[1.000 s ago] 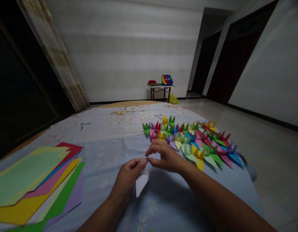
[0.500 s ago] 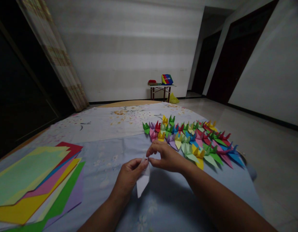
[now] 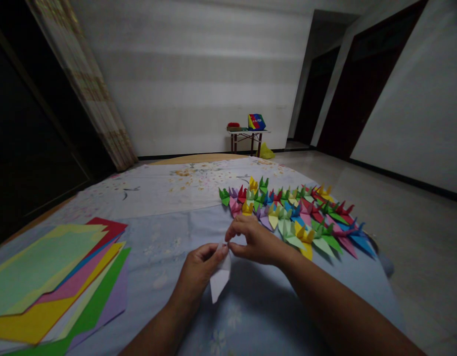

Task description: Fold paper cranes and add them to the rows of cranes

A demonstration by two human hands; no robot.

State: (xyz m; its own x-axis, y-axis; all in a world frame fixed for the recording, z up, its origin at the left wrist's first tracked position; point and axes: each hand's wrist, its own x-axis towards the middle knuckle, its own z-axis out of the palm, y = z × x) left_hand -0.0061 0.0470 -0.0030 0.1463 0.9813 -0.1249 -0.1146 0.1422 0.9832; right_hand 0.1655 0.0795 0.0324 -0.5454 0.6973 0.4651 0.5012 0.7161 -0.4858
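Kept white folded paper [image 3: 220, 283] pinched in left hand [image 3: 199, 267] above counter [image 3: 199, 158]; held right hand [image 3: 253, 242] nearly closed at its top, possibly gripping, cannot tell; shifted barely rightward, so apparently still working same end.

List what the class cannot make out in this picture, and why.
Head view, white folded paper: part lies hidden under the left hand.
Head view, right hand: whether it pinches the paper is too small to tell.
Head view, coloured sheets: cut off by the left and bottom edges.
Head view, multicoloured object: its lettering is too small and blurred.
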